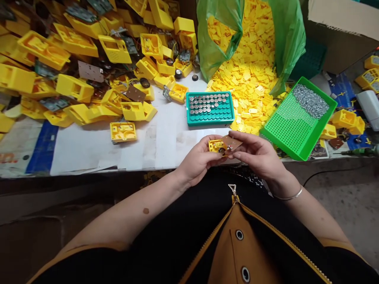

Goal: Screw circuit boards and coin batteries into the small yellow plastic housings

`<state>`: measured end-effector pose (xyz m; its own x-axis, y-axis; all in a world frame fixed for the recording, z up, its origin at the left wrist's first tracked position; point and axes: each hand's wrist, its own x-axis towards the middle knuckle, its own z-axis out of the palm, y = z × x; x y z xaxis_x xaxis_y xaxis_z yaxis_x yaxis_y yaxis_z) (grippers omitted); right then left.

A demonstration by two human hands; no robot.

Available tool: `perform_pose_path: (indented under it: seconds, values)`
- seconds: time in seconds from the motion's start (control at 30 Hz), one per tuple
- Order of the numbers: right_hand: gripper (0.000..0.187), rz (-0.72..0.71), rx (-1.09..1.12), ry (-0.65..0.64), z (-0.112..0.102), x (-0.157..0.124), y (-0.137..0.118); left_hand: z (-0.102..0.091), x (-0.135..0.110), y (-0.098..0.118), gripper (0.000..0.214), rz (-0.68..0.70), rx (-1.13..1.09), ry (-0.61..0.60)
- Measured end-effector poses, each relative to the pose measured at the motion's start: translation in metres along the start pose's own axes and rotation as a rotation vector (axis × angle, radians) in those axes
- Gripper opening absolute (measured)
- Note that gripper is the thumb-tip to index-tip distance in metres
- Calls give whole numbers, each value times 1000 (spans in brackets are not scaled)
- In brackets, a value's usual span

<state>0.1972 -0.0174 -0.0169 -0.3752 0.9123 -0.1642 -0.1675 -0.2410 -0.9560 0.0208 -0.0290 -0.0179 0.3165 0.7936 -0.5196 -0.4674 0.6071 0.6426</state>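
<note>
Close to my body, at the table's front edge, my left hand [199, 157] is closed around a small yellow plastic housing [213, 146]. Its hollow side faces up, showing a dark round part and some wiring inside. Between the fingers and thumb of my right hand [257, 154] is a brown circuit board [233, 142], tilted beside the housing's right side. Whether wires join the two cannot be made out. Just beyond my hands lies a teal tray [211, 123] with rows of round button cells. Another yellow housing [123, 131] sits on the table to the left.
Yellow housings with boards and wires [75, 88] are heaped at the left. A green bag [291, 43] spills small yellow pieces [251, 79] behind the teal tray. At the right stands a green perforated basket [288, 136] with small metal parts, near a cardboard box [345, 27].
</note>
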Motion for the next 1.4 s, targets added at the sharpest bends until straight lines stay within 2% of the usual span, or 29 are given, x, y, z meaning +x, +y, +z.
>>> perform_pose_path:
  seconds: [0.13, 0.27, 0.33, 0.5, 0.6, 0.7, 0.77, 0.87, 0.93, 1.0, 1.07, 1.23, 1.4]
  values:
    - [28, -173, -403, 150, -4, 0, 5, -4, -1, 1, 50, -37, -22, -23]
    - [21, -400, -730, 218, -4, 1, 2, -3, -1, 0, 45, -48, 28, 4]
    - [17, -416, -732, 233, -2, 2, 0, -2, 0, -2, 42, -24, 86, 23]
    - [15, -171, -361, 219, 8, 4, 2, 1, 4, -5, 39, 63, 176, 74]
    - [17, -155, -312, 200, 9, 5, 6, 0, 6, -1, 40, 39, 137, 74]
    - [4, -318, -528, 154, 6, 4, 7, -4, 6, 7, 51, -20, -7, 1]
    - [10, -481, -712, 66, 2, 2, 6, -6, 7, 12, 53, -50, -125, -42]
    - [20, -702, -949, -96, -2, -1, 4, -6, 7, 14, 39, -83, -185, -49]
    - [22, -780, -1035, -156, -3, -2, 4, -5, 8, 13, 33, -88, -133, -25]
    - [24, -774, -1047, -157, -2, -3, 5, -3, 8, 10, 34, -85, -80, -11]
    - [27, -713, -1022, -106, -1, -3, 6, -4, 9, 8, 34, -82, -64, -15]
    - [33, -601, -1006, 33, 4, -2, 5, -11, 8, 7, 38, -144, -143, -133]
    - [35, -544, -1099, 16, 8, -3, 2, -11, 7, 5, 42, -116, -89, -123]
